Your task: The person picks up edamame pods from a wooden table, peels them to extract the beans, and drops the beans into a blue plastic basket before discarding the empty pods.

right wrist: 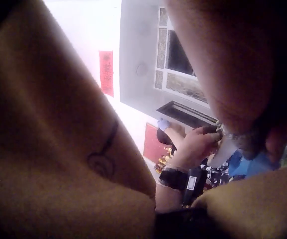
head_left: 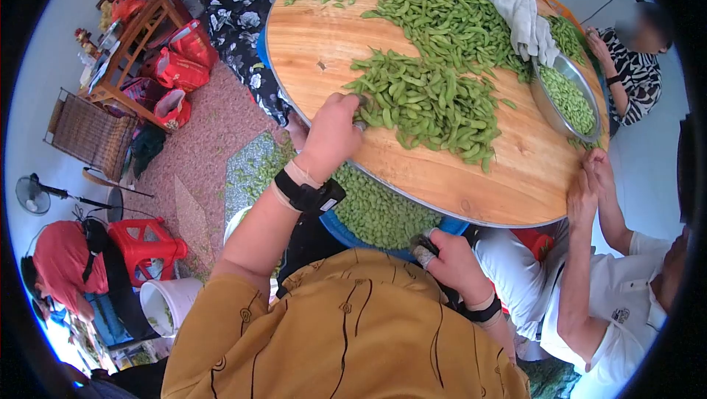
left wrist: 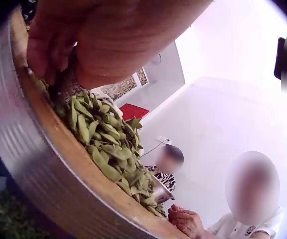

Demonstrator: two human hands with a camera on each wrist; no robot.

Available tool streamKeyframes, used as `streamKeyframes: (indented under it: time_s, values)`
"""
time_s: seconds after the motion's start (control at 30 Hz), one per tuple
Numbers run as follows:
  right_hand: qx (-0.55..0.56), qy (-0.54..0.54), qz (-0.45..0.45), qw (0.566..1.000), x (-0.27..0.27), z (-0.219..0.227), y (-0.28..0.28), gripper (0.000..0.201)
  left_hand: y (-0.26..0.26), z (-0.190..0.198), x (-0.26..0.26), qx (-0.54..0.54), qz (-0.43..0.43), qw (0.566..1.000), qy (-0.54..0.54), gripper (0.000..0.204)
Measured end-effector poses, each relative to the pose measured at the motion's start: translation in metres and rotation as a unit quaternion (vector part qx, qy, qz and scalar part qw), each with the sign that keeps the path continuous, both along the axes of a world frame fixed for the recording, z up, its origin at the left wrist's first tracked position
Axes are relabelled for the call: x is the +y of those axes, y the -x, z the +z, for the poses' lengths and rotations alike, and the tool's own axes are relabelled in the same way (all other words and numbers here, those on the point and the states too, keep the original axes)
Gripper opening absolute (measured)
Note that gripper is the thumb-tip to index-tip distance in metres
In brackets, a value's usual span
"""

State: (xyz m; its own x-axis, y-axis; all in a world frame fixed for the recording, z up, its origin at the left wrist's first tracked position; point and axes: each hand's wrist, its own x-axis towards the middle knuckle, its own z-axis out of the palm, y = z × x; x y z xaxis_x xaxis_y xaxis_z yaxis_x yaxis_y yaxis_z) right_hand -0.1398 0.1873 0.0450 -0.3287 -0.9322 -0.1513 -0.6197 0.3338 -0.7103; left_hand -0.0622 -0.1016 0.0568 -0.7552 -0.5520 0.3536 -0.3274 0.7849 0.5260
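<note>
My left hand (head_left: 331, 134) reaches over the table's near edge, its fingertips at the left side of a pile of green edamame pods (head_left: 434, 104). In the left wrist view, the bent fingers of the left hand (left wrist: 118, 40) come down right at the pods (left wrist: 106, 134); whether they pinch one I cannot tell. Dark coverings wrap some fingertips. Low in front of my body, my right hand (head_left: 458, 263) hangs with loosely bent, wrapped fingers beside a blue basin (head_left: 453, 227) of shelled beans (head_left: 383, 211). Nothing shows in it. The right wrist view shows this hand (right wrist: 228, 74) dark and close.
The round wooden table (head_left: 309, 38) has a metal-banded edge. A larger pod heap (head_left: 449, 19), a grey cloth (head_left: 508, 1) and a steel bowl (head_left: 541, 100) of beans lie farther back. People sit around it; one in a white shirt (head_left: 611, 296) is at my right. A red stool (head_left: 147, 248) stands left.
</note>
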Motion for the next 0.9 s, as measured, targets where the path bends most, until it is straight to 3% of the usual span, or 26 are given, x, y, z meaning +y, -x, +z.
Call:
streamKeyframes:
  time_s: [0.17,0.27,0.33,0.47,0.53,0.63,0.77,0.83,0.9]
  values:
    - [0.009,0.018,-0.012,1.0,0.008,0.002,-0.006,0.025,0.003,0.002,-0.003,0.003,0.035,0.999,0.024,0.029]
    - [0.004,0.029,-0.01,1.0,0.009,0.01,-0.01,0.026,0.008,0.007,-0.014,-0.008,-0.001,0.999,-0.044,0.024]
    - [-0.005,0.025,-0.01,1.0,0.01,0.013,-0.013,0.026,0.013,0.003,-0.021,0.006,-0.005,0.986,-0.166,0.023]
    - [-0.029,0.045,-0.011,0.999,0.012,0.001,-0.015,0.026,0.008,0.001,-0.023,0.009,0.02,0.996,-0.092,0.025]
    - [-0.048,0.041,-0.016,0.998,0.01,-0.002,-0.017,0.026,0.001,-0.004,-0.023,0.002,-0.028,0.999,0.03,0.024]
    - [-0.081,0.047,-0.011,0.996,0.006,-0.006,-0.016,0.025,-0.007,-0.003,-0.019,-0.017,-0.068,0.997,0.035,0.025]
    - [-0.103,0.022,-0.009,0.994,-0.001,-0.004,-0.013,0.025,-0.004,-0.002,-0.018,-0.061,-0.042,0.997,-0.021,0.017]
    - [-0.121,0.013,-0.006,0.993,-0.003,-0.009,-0.013,0.024,-0.002,-0.005,-0.014,0.044,-0.007,0.999,-0.025,0.019]
    - [-0.123,0.021,0.003,0.992,-0.003,-0.021,-0.012,0.021,-0.001,0.003,0.0,0.038,0.015,0.997,-0.072,0.018]
